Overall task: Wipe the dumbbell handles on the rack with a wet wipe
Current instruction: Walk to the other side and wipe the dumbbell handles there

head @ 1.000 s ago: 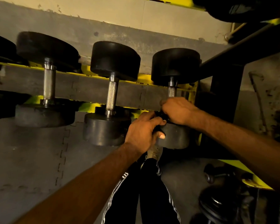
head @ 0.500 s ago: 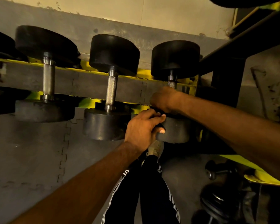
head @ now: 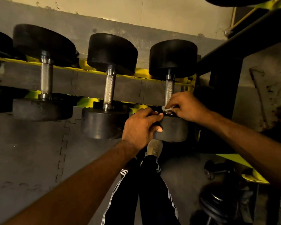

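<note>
Now, view: head cam only, looking fwd & down; both bare arms reach in to a rack.
Rack: yellow-painted metal rack rails (head: 141,75), front & back, running L to R; black steel upright post (head: 221,98) at the R end.
Task dumbbell: rightmost black rubber-headed dumbbell (head: 173,59) lies across the rails, far head at the back rail, near head (head: 175,130) hanging toward the person.
Handle: its knurled steel handle (head: 169,90) is bare along most of its length; the near end is hidden behind fingers.
Wipe: small crumpled white wet wipe (head: 166,108) sits at the near end of that handle, just where the bar meets the near head.
R arm: right hand (head: 187,106) has its fingertips curled together, pinching the wipe vs. the handle.
L arm: left hand (head: 139,127) grips the near head, fingers bent over its top edge, thumb on its front face.
Others: middle black dumbbell (head: 111,52) & left black dumbbell (head: 44,44), same type, lie parallel beside it w/ steel handles in full view.
Floor: grey interlocking foam mat floor (head: 31,151); small dark dumbbell (head: 217,171) & stack of black weight plates (head: 217,203) lie lower R, dim.
Person: black track trousers w/ white side stripes (head: 146,192); pale shoe (head: 154,147) below the near head.
Wall: beige wall (head: 169,13) behind the rack.
</note>
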`<state>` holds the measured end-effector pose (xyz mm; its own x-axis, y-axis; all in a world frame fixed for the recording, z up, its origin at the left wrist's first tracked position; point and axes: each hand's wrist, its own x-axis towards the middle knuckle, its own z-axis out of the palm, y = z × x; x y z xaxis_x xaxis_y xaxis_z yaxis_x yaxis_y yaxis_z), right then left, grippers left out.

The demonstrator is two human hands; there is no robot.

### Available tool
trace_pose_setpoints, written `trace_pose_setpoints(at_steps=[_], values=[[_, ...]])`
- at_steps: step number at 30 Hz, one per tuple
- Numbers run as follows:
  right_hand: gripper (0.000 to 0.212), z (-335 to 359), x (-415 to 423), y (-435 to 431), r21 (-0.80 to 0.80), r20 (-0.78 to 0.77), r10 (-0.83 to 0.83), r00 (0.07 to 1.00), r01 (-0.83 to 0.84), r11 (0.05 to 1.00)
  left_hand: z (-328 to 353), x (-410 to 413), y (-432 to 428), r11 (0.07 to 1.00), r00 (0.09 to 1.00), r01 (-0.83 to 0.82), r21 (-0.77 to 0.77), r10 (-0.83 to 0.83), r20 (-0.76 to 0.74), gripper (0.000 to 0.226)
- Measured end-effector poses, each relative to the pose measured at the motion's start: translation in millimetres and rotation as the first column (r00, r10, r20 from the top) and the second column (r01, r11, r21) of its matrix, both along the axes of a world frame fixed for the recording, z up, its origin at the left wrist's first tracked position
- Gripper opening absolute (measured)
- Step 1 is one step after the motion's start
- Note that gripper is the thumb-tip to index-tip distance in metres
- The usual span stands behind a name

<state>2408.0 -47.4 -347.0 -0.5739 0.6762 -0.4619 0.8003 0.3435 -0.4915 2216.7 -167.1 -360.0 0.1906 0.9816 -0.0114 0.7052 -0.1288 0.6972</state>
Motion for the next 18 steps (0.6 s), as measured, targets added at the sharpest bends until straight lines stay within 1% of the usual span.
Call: trace_pose_setpoints(at_steps=[1,2,3,4,7,9,12,15,18], values=[[0.011,-2,4,-5,-0.034,-0.031,-0.158,0.987,0.157,0.987,1,0,1,1.000,1.000,0.002,-0.001,-0.002,0.000,0.042],[0.012,-3,7,-8,-0.066,-0.034,-0.293,0.955,0.291,0.954,3,1,2,1.000,1.000,-0.001,-0.006,0.001,0.005,0.042],[0.014,-5,10,-9,-0.090,-0.022,-0.382,0.924,0.378,0.921,4,1,3,1.000,1.000,-0.008,-0.011,0.008,0.013,0.041],[0.017,-8,12,-8,-0.106,0.000,-0.425,0.905,0.422,0.900,5,3,3,1.000,1.000,-0.014,-0.017,0.014,0.019,0.041],[0.026,-17,16,-3,-0.145,0.085,-0.496,0.864,0.504,0.852,6,4,1,1.000,0.999,-0.017,-0.025,0.017,0.031,0.040],[0.026,-23,15,-1,-0.224,0.124,-0.543,0.830,0.557,0.800,6,3,0,0.999,0.999,-0.027,-0.019,0.028,0.033,0.038],[0.025,-28,6,3,-0.399,0.160,-0.553,0.817,0.566,0.721,7,2,-1,0.999,0.998,-0.044,-0.011,0.044,0.038,0.034],[0.022,-31,-1,6,-0.473,0.205,-0.552,0.808,0.575,0.668,10,5,-2,0.998,0.998,-0.056,-0.005,0.056,0.037,0.034],[0.028,-31,6,9,-0.587,0.217,-0.553,0.804,0.561,0.585,9,7,-2,0.998,0.997,-0.060,-0.014,0.061,0.043,0.035]])
